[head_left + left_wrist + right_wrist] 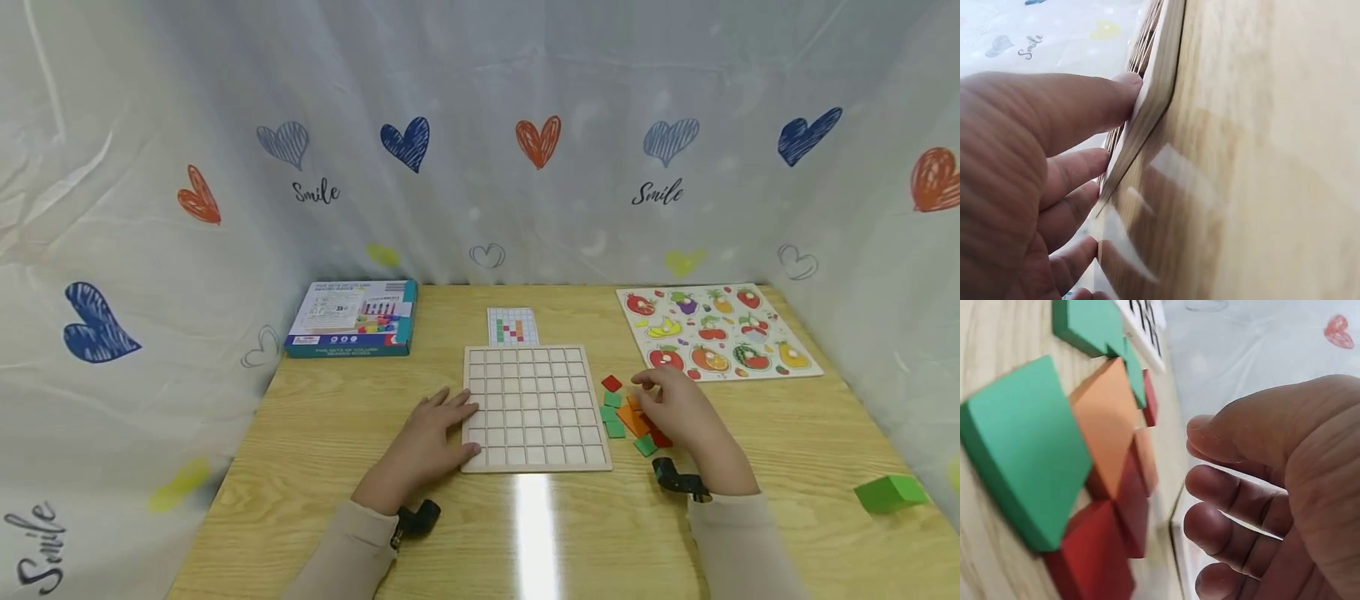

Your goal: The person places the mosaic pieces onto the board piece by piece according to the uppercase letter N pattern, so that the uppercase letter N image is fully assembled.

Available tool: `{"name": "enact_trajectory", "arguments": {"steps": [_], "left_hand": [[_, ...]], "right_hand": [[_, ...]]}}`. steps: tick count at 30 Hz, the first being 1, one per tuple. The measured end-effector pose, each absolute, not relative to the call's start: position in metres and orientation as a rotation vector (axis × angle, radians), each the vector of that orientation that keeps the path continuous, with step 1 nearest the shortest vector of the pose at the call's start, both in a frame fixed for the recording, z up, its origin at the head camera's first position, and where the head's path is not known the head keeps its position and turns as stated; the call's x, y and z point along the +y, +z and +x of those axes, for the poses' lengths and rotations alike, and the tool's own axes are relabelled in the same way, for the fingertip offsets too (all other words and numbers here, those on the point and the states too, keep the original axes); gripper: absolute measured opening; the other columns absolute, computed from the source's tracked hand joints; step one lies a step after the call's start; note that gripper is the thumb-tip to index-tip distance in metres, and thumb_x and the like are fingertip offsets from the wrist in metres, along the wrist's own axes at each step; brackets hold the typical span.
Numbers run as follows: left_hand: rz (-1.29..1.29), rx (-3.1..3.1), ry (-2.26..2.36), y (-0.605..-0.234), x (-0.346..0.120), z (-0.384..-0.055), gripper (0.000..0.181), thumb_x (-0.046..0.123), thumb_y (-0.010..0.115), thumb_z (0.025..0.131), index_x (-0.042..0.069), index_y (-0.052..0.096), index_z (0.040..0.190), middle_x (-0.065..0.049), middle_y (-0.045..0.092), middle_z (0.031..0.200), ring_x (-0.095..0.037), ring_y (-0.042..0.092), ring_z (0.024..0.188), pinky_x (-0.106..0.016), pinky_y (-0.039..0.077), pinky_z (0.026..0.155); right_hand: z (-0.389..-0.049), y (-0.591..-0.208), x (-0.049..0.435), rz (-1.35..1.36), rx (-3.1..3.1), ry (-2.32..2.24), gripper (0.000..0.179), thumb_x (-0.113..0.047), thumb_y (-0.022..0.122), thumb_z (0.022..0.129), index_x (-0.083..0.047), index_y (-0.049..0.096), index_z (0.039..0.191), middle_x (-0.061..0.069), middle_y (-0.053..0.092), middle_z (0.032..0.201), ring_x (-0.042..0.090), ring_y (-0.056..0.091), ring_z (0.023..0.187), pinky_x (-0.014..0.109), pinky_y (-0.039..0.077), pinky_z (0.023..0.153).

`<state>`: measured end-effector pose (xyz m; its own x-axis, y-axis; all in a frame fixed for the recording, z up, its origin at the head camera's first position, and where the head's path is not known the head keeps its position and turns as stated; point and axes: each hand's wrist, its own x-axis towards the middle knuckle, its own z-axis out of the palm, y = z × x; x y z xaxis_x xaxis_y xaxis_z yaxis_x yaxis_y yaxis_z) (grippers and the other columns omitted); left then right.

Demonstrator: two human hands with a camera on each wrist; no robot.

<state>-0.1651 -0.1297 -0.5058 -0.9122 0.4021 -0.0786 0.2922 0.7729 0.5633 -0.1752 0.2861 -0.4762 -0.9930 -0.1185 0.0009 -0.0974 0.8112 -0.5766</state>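
A wooden grid board (528,409) with rows of bare square cells lies flat on the table. At its left edge rests my left hand (429,437), fingers spread; in the left wrist view the thumb (1124,94) touches the board's rim. My right hand (681,410) hovers over a loose pile of coloured square tiles to the right of the board. Its fingers are loosely bent, with nothing between them in the right wrist view. The pile has green tiles (1025,450), orange tiles (1107,425) and red tiles (1094,553). Part of it is hidden beneath the hand.
Behind the board lies a small pattern card (513,326) with coloured squares on a grid. A boxed toy set (352,318) sits at the back left, a fruit puzzle board (712,333) at the back right. One green block (890,494) stands near the right edge.
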Motion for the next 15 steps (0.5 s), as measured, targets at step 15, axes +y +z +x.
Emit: {"name": "enact_trajectory", "arguments": {"steps": [15], "left_hand": [[0.580,2.754,0.889,-0.509,-0.132,-0.168,0.065,0.038,0.081,0.099,0.020,0.061,0.158,0.001,0.044,0.174,-0.036,0.024,0.169,-0.062,0.012,0.138]], "right_hand": [[-0.179,-0.481,0.284,-0.198,2.950,-0.953,0.030,-0.016,0.070,0.106,0.002,0.073,0.131,0.021,0.069,0.120,0.026,0.060,0.090,0.044,0.056,0.082]]}}
